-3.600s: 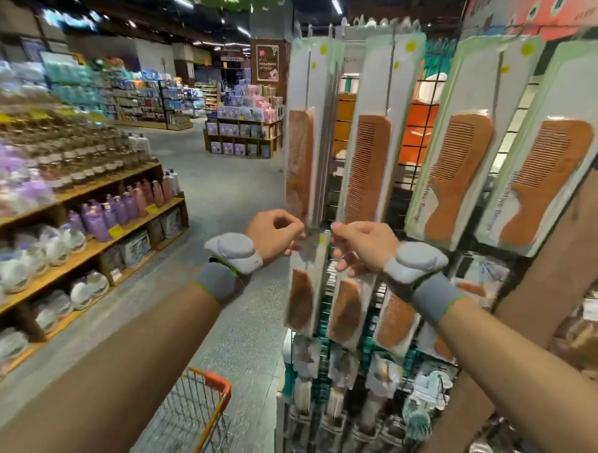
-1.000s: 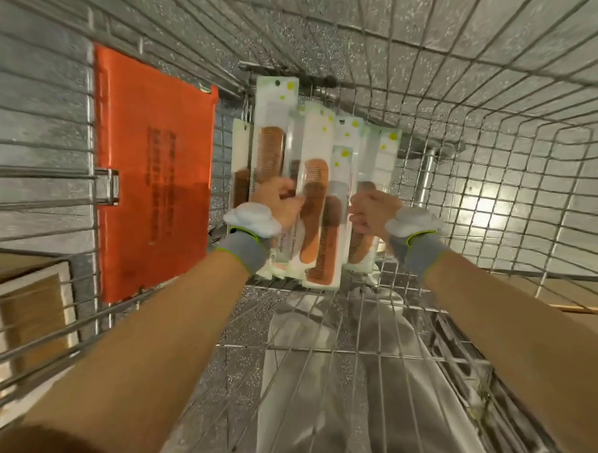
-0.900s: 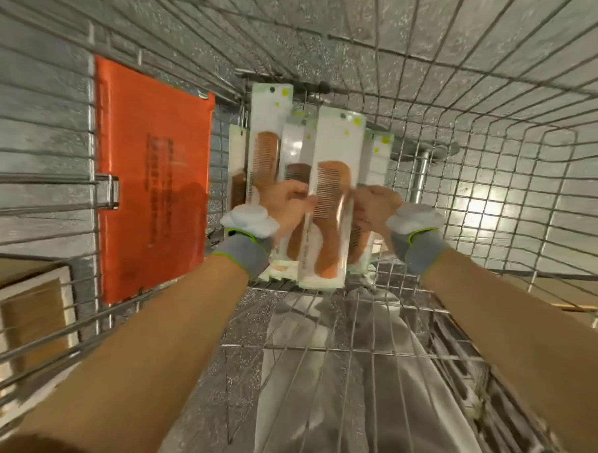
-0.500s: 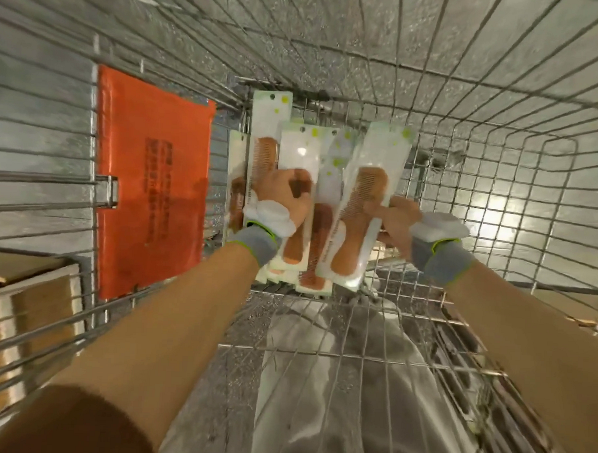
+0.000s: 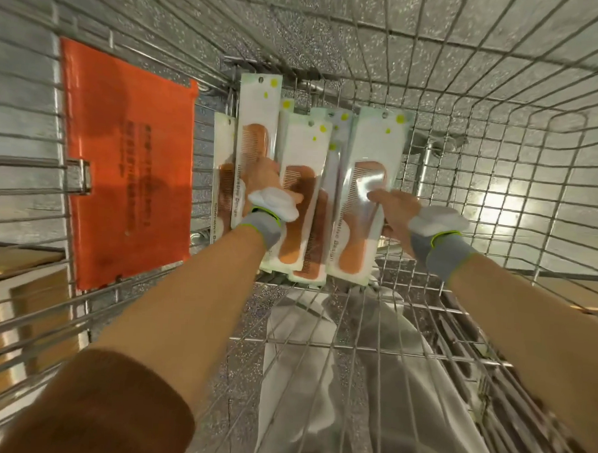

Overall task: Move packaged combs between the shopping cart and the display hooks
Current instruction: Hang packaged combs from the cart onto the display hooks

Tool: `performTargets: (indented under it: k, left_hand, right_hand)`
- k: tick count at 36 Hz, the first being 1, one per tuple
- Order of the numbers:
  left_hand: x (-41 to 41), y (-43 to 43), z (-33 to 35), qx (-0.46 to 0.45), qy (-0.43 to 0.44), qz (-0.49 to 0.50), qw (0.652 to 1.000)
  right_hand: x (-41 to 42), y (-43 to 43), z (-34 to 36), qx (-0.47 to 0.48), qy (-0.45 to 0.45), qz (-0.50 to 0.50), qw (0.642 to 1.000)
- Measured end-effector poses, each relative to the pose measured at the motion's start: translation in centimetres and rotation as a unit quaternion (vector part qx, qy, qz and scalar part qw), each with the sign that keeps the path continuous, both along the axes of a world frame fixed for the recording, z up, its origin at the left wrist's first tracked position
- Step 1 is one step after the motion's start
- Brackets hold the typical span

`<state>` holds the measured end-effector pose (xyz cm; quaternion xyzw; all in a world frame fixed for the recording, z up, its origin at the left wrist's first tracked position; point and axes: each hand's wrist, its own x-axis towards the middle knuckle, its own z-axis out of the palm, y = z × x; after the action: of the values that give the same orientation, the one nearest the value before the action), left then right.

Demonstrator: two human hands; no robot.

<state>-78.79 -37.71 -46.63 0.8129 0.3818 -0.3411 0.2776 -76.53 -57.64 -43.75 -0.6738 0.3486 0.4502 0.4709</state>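
**Combs down in the cart, last pack squared up**

A few seconds ago both your hands were up at the display hooks. Now they are deep in the shopping cart (image 5: 467, 96), and the hooks are out of view. Your left hand (image 5: 263, 187) grips the middle pack (image 5: 302, 151), with the thumb lying across its front. Your right hand (image 5: 392, 215) pinches the rightmost pack (image 5: 373, 144) by its side edge, thumb on the clear film.

Half a second ago that rightmost pack leaned off to the right. Now it stands nearly parallel with its neighbours. The packaged combs (image 5: 257, 139) stand on end against the cart's far wire wall, overlapping one another, just right of the orange panel (image 5: 122, 157).

This looks like the placing step of a hooks-to-cart run, close to done. What remains is to ease both grips and let the two packs settle against the bundle. The film looks slick, so release gently or the row may fan out and slide.
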Motion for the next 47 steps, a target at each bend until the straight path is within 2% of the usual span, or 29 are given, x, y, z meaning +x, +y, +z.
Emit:
performTargets:
  k: [4,7,9,11,16,18,20,22,26,33,35,38,42,47]
  left_hand:
    - [-0.5,-0.2,2.3,-0.052,-0.076,0.023,0.995]
    - [-0.6,-0.2,3.6,-0.118,-0.086,0.084,0.986]
    - [-0.5,-0.3,4.6,-0.177,-0.097,0.172,0.964]
    - [-0.5,-0.5,5.1,-0.218,-0.098,0.210,0.948]
    - [0.1,0.2,5.9,-0.297,-0.067,0.320,0.897]
    - [0.1,0.7,5.4,-0.267,-0.080,0.303,0.911]
    - [0.0,1.5,4.5,-0.163,-0.138,0.236,0.948]
    - [-0.2,2.5,3.8,-0.062,-0.181,0.121,0.974]
    - [-0.4,4.1,3.1,0.007,-0.157,0.035,0.987]
    - [-0.3,4.6,0.7,0.035,-0.071,-0.024,0.997]
    - [0.0,4.7,0.3,0.003,-0.045,-0.021,0.999]
    - [0.0,4.8,0.0,-0.102,0.011,0.001,0.995]
    - [-0.8,4.0,-0.1,-0.053,-0.019,0.017,0.998]
    - [-1.7,1.8,2.0,-0.143,-0.073,0.082,0.984]
  right_hand:
    - [0.0,0.5,0.8,0.007,0.009,0.054,0.998]
    - [0.3,1.8,2.1,0.020,-0.015,0.068,0.997]
    - [0.4,2.6,2.5,0.019,-0.024,0.098,0.995]
    - [0.4,3.2,2.4,0.033,-0.027,0.122,0.992]
    - [0.5,5.2,2.2,0.034,-0.063,0.051,0.996]
    - [0.5,5.8,1.9,0.043,-0.046,0.057,0.996]
    - [0.4,5.7,1.3,0.047,-0.052,0.077,0.995]
    - [0.3,5.4,1.0,0.032,-0.059,0.098,0.993]
    - [0.3,5.4,1.1,0.029,-0.051,0.072,0.996]
    - [-0.3,5.1,-0.2,0.039,-0.038,0.001,0.999]
    - [-0.5,5.1,-0.3,0.040,-0.040,-0.001,0.998]
    - [-0.7,5.3,-0.2,0.029,-0.041,-0.007,0.999]
    - [-0.6,5.9,1.0,0.017,-0.040,-0.014,0.999]
    - [-0.5,6.3,2.1,0.044,-0.045,-0.028,0.998]
